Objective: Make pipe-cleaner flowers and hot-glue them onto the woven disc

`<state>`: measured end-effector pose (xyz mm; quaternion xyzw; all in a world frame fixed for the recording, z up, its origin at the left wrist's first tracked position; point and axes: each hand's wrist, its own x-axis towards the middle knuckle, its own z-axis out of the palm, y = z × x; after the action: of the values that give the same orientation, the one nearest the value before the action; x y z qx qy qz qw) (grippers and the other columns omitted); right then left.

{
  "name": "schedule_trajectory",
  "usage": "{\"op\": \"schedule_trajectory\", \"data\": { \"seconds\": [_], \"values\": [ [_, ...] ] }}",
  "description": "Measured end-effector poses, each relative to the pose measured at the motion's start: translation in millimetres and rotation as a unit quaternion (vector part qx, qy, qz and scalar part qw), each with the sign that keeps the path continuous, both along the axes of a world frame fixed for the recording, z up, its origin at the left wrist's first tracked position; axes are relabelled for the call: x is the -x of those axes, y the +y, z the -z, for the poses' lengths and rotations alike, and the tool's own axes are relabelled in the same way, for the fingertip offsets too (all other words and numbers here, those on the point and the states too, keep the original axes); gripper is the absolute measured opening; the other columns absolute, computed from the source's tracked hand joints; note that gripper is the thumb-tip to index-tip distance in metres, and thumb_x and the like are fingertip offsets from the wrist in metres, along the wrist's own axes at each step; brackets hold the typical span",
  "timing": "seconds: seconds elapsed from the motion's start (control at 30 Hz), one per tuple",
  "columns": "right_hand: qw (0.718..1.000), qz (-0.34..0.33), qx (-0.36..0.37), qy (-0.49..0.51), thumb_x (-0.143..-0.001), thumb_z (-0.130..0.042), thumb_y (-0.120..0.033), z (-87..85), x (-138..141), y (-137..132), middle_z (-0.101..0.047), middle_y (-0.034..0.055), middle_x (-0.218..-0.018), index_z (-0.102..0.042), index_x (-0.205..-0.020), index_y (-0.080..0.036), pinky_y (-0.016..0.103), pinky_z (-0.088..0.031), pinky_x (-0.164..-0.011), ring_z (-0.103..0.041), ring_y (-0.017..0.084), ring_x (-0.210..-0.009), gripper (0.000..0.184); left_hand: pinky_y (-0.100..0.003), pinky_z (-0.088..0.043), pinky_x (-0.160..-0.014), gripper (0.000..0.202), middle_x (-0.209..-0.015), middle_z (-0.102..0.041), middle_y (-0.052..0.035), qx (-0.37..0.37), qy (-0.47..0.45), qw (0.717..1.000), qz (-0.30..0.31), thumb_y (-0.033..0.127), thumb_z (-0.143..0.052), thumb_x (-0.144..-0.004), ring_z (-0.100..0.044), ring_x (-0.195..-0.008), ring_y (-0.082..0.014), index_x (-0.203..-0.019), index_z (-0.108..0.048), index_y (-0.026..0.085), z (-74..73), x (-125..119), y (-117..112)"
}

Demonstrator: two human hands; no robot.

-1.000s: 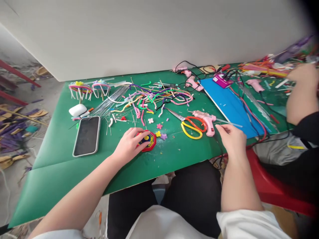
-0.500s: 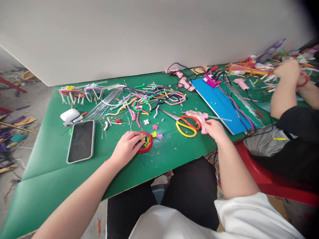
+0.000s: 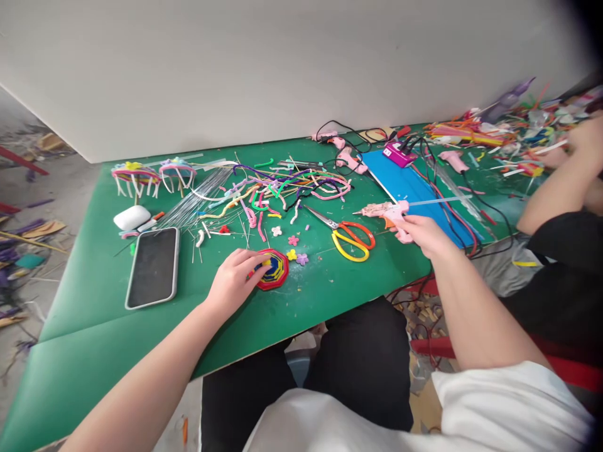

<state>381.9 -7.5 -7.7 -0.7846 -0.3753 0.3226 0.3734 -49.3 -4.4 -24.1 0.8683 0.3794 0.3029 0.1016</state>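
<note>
My left hand (image 3: 233,279) rests on the green table (image 3: 94,351), its fingers curled on the left edge of a red, yellow and blue octagonal woven piece (image 3: 276,270). My right hand (image 3: 421,230) is closed around the handle of a pink glue gun (image 3: 387,211), lifted off the table with its nozzle pointing left and a clear glue stick trailing right. Red and yellow scissors (image 3: 351,237) lie just left of the gun. Small felt flowers (image 3: 296,248) sit beside the woven piece.
A phone (image 3: 151,266) lies face up at the left, with a white case (image 3: 132,217) behind it. Tangled pipe cleaners (image 3: 282,185) and wires fill the middle. A blue board (image 3: 414,191), cables and more glue guns lie at right, where another person's arm (image 3: 556,188) works.
My right hand reached to the pink glue gun, took hold of its handle and lifted it off the table. My left hand stayed on the woven piece.
</note>
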Motion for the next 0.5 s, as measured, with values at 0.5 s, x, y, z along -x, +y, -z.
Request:
{"op": "schedule_trajectory", "data": {
  "seconds": [0.5],
  "values": [
    [0.79, -0.225, 0.044, -0.568, -0.081, -0.054, -0.028, -55.7, 34.4, 19.2, -0.064, 0.0145, -0.089, -0.064, -0.102, -0.013, 0.034, -0.038, -0.068, -0.058, 0.027, -0.082, 0.027, -0.028, -0.049, -0.071, 0.022, -0.087, -0.067, -0.0054, 0.003, -0.016, 1.0, -0.022, 0.028, -0.053, -0.088, -0.059, -0.079, -0.0161, -0.102, -0.067, 0.02, -3.0, 4.4, -0.7]
  ]
}}
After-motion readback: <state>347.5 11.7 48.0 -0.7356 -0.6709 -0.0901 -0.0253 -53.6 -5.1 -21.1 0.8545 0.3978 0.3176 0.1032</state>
